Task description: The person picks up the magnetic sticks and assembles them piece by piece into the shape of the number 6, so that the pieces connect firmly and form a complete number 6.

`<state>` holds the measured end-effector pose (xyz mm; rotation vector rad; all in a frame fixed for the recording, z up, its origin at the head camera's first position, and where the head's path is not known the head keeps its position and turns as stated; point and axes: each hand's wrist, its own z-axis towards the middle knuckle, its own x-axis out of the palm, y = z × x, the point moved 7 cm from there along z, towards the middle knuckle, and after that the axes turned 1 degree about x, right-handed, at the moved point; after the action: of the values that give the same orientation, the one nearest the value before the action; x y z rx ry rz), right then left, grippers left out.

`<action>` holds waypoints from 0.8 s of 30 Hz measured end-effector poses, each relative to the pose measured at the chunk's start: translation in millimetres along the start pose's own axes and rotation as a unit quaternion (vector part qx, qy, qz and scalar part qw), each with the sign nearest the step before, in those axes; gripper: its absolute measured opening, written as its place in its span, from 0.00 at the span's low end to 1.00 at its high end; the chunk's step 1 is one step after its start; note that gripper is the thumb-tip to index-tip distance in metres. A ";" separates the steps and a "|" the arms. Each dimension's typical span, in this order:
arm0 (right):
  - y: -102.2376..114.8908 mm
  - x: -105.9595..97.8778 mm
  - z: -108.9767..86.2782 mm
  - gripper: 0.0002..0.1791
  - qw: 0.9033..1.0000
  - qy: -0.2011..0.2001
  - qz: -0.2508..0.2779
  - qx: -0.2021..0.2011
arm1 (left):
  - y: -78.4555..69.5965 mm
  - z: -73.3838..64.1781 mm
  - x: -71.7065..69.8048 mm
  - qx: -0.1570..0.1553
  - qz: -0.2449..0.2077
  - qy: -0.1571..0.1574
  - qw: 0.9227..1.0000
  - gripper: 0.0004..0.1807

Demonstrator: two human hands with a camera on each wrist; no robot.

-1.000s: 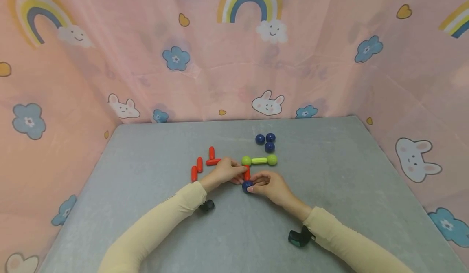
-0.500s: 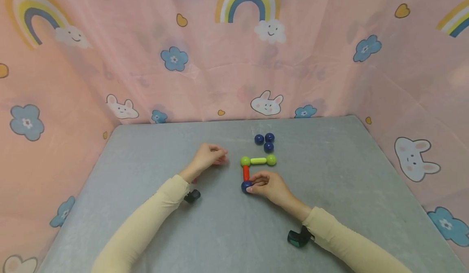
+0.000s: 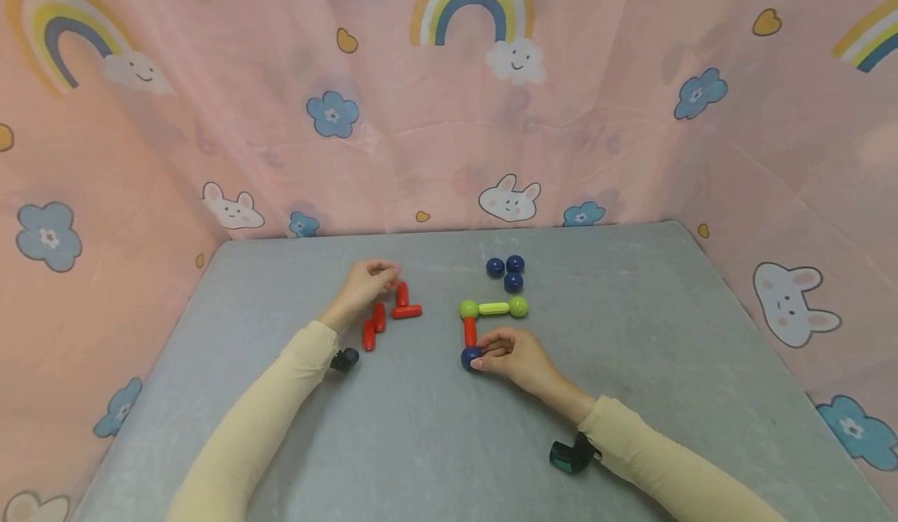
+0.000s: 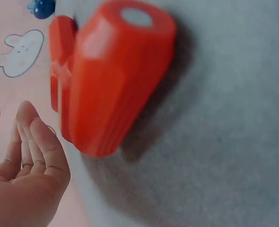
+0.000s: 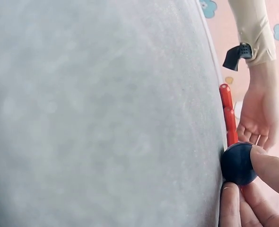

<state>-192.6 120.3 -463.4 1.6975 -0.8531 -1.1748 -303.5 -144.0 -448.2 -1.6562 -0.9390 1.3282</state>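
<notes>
My right hand pinches a dark blue ball between thumb and fingers at the near end of a red rod. That rod runs up to a green ball, from which a lime-green rod leads right to another green ball. Over on the left, my left hand hovers beside several loose red rods, holding nothing, its fingers loosely bent. Up close in the left wrist view, one red rod shows a pale round disc in its end.
Three more dark blue balls sit together behind the green pieces. The grey table meets a pink patterned cloth at its back and sides. Each wrist carries a small black camera.
The left hand has let go of the red rod in the joined pieces and moved left and back to the loose red rods. The right hand keeps its pinch on the blue ball.
</notes>
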 end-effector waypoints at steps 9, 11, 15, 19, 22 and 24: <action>25.0 -2.8 -13.8 0.17 1.000 0.004 -0.003 -0.018 | 2.1 4.0 -0.4 -0.014 0.040 -0.008 0.999 0.18; 22.9 -2.4 -13.0 0.17 1.000 0.004 -0.003 -0.013 | 1.9 4.5 1.2 -0.007 0.060 0.000 0.998 0.18; 8.0 -0.8 -5.2 0.17 1.000 0.004 -0.002 -0.003 | 1.5 5.2 5.4 0.010 0.089 0.022 0.996 0.18; -10.5 0.4 4.7 0.18 1.000 0.000 -0.004 -0.004 | 1.8 6.2 9.7 0.027 0.118 0.047 0.992 0.19; -16.4 0.3 7.6 0.18 1.000 -0.002 -0.004 -0.009 | 1.6 5.5 12.9 0.030 0.150 0.071 0.986 0.23; -17.3 0.3 8.1 0.19 1.000 -0.002 -0.004 -0.013 | 2.5 4.1 13.9 0.020 0.163 0.083 0.983 0.25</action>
<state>-199.3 124.4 -480.9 1.6786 -0.8314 -1.1904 -304.9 -131.8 -456.4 -1.9137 -0.5548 1.3819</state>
